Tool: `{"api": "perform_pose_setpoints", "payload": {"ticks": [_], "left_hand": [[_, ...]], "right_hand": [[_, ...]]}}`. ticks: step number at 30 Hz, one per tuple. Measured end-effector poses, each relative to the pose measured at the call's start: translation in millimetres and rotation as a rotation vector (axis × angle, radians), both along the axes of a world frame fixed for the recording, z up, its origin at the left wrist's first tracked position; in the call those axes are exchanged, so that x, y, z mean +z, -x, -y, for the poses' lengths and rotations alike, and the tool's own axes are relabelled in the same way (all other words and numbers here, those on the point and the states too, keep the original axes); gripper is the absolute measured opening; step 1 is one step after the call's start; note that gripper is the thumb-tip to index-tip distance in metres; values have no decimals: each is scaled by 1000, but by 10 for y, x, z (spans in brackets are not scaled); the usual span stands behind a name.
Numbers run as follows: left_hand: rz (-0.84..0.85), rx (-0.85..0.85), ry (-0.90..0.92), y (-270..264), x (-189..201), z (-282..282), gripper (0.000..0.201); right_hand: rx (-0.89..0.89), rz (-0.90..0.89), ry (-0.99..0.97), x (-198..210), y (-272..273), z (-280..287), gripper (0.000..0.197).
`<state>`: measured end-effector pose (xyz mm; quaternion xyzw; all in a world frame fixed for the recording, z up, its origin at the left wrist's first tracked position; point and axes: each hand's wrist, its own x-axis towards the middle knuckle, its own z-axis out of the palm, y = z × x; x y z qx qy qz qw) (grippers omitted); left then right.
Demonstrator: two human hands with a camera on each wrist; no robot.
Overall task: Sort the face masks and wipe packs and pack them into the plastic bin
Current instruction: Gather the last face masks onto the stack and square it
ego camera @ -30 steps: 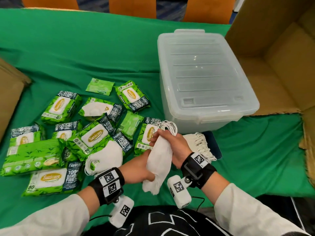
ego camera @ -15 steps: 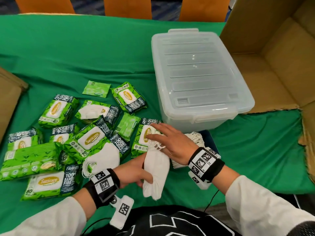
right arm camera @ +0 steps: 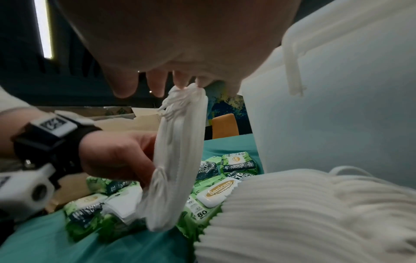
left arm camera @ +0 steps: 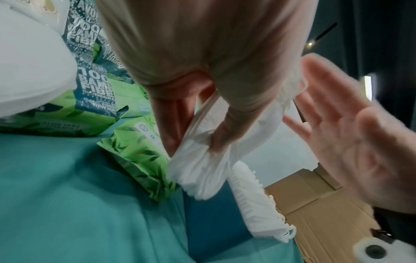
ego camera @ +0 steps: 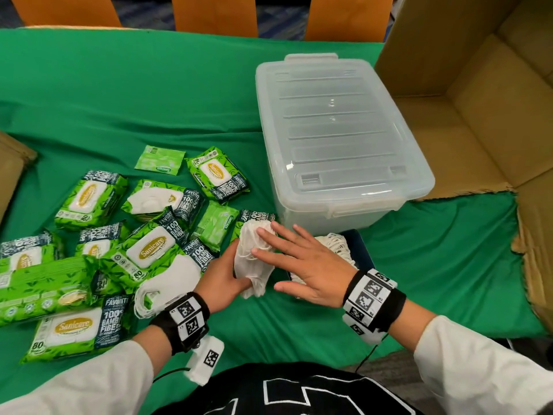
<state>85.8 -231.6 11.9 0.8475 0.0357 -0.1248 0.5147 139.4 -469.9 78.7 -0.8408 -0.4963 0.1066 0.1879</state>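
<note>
Small stack of white face masks just in front of the lidded plastic bin — left hand pinches its lower edge, right hand flat, fingers spread, touching its top (soft, light, floppy — likely best gripped mid-stack).

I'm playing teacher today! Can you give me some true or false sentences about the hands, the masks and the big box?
1. The left hand grips a bundle of white masks. True.
2. The plastic bin has its lid off. False: the lid is on.
3. The right hand is a tight fist. False: its fingers are stretched out, touching the bundle.
4. Wipe packs lie on the green cloth. True.
5. Another mask stack lies inside the bin. False: it lies outside, in front.
</note>
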Motion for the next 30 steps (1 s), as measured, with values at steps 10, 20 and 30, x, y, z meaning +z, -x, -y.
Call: {"api": "perform_pose_setpoints", "payload": {"ticks": [10, 20, 30], "left_hand": [[174, 132, -159, -123, -71, 56, 72], [220, 154, -72, -338, 117, 466, 74], [238, 105, -87, -525, 93, 771, 55]], "right_hand": [[-190, -113, 553, -446, -299, 479, 142], [-151, -22, 491, -806, -268, 528, 111], [-137, -162, 542, -792, -419, 488, 118]]}}
